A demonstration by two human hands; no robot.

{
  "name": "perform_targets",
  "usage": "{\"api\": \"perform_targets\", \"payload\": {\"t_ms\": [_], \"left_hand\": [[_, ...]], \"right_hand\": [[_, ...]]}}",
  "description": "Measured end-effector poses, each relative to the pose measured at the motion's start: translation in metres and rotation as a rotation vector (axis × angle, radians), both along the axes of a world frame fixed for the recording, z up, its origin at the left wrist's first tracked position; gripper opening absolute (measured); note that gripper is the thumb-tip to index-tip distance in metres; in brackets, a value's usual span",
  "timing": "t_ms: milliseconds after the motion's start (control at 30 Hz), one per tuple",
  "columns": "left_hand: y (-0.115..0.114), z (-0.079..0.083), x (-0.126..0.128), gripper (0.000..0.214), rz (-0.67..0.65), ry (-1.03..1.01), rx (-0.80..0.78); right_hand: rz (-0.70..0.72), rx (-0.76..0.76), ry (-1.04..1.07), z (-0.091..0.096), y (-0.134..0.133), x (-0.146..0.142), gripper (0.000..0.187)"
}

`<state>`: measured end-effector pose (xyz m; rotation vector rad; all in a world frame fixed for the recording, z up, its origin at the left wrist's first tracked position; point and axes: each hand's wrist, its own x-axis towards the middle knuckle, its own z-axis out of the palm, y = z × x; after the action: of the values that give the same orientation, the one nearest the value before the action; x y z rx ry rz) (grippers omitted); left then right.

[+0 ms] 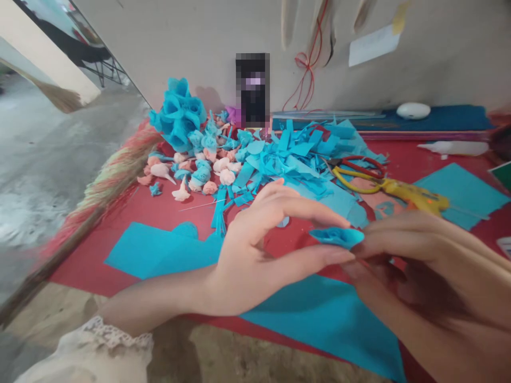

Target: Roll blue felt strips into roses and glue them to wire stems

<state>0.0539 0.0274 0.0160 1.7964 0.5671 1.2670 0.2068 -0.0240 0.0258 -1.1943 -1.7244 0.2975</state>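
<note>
Between my hands is a small blue paper flower [337, 237], its folded layers facing up. My left hand [265, 247] pinches it from the left, with the thumb below and the fingers above. My right hand [419, 271] grips its right end between thumb and fingertips; part of that grip is hidden. Beneath my hands lies a large blue paper sheet [335, 324], and another blue sheet [143, 250] is to the left. Behind them is a heap of cut blue paper strips [287, 159].
Small pink and blue paper flowers [202, 175] lie beside a larger blue bouquet [179, 114]. Scissors [355, 178] and a yellow glue gun [415, 196] rest at the right, near a white bottle [455, 148]. A broom [107, 186] leans along the red table's left edge.
</note>
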Motion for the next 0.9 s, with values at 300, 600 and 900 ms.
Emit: {"api": "perform_targets", "payload": {"t_ms": [300, 600, 900], "left_hand": [[0.002, 0.004, -0.001, 0.014, -0.066, 0.037, 0.026], [0.006, 0.006, -0.002, 0.008, -0.178, 0.043, 0.095], [0.007, -0.003, -0.001, 0.002, -0.235, -0.056, 0.031]], "right_hand": [[-0.020, -0.132, 0.163, -0.012, -0.009, 0.012, 0.008], [0.058, -0.069, 0.058, 0.008, -0.005, 0.003, 0.015], [0.120, 0.047, 0.012, 0.006, -0.003, 0.005, 0.026]]}}
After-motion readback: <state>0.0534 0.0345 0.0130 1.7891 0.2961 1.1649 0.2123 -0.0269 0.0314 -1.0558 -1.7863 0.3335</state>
